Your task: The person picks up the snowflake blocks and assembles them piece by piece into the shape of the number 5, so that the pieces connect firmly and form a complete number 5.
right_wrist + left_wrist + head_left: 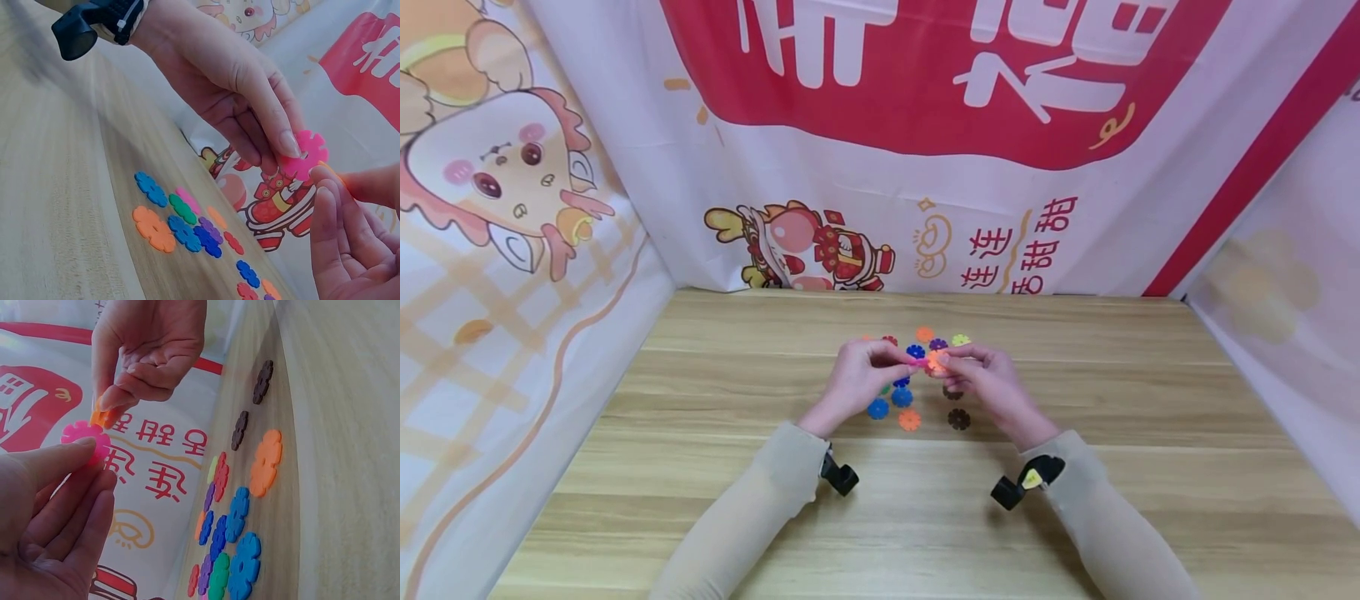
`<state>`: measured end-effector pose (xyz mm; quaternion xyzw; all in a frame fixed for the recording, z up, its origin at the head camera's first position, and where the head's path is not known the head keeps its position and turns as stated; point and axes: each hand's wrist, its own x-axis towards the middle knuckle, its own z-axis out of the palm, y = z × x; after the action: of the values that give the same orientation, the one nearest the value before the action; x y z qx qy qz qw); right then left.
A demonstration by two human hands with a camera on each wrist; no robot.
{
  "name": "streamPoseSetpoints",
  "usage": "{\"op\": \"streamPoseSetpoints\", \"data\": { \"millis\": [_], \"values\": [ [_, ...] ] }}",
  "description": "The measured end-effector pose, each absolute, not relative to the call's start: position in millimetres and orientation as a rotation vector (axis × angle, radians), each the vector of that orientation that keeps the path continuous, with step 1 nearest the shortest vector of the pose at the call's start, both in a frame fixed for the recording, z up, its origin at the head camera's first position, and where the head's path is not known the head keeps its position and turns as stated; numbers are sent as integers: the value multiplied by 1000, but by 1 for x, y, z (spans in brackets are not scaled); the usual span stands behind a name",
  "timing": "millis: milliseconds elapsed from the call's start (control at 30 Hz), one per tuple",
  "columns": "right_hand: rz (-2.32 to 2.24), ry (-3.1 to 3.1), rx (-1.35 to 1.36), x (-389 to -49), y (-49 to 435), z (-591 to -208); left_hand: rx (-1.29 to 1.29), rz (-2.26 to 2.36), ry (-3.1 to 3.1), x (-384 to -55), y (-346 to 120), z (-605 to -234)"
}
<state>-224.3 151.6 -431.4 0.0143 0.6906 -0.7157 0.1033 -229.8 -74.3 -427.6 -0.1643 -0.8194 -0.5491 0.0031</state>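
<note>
Above the table my left hand (859,379) pinches a pink snowflake disc (80,436) between thumb and fingers. Facing it, my right hand (992,385) pinches an orange snowflake disc (936,362), seen nearly edge-on in both wrist views. The two discs meet at their rims, at right angles to each other. Fingertips cover part of each disc, so I cannot tell how deep their slots interlock. Below the hands lie loose discs, among them an orange disc (910,419), a brown disc (958,418) and a blue disc (877,408).
More flat discs lie behind these, including a yellow disc (961,340), a dark blue disc (915,352) and a green disc (183,208). The wood-grain table (737,358) ends at a printed cloth backdrop (850,183). Cloth walls flank both sides.
</note>
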Motion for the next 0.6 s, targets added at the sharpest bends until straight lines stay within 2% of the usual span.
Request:
{"op": "streamPoseSetpoints", "data": {
  "millis": [600],
  "values": [
    [-2091, 2090, 43, -222, 147, -437, -641, -1651, -2576, -233, -74, -431]
  ]
}}
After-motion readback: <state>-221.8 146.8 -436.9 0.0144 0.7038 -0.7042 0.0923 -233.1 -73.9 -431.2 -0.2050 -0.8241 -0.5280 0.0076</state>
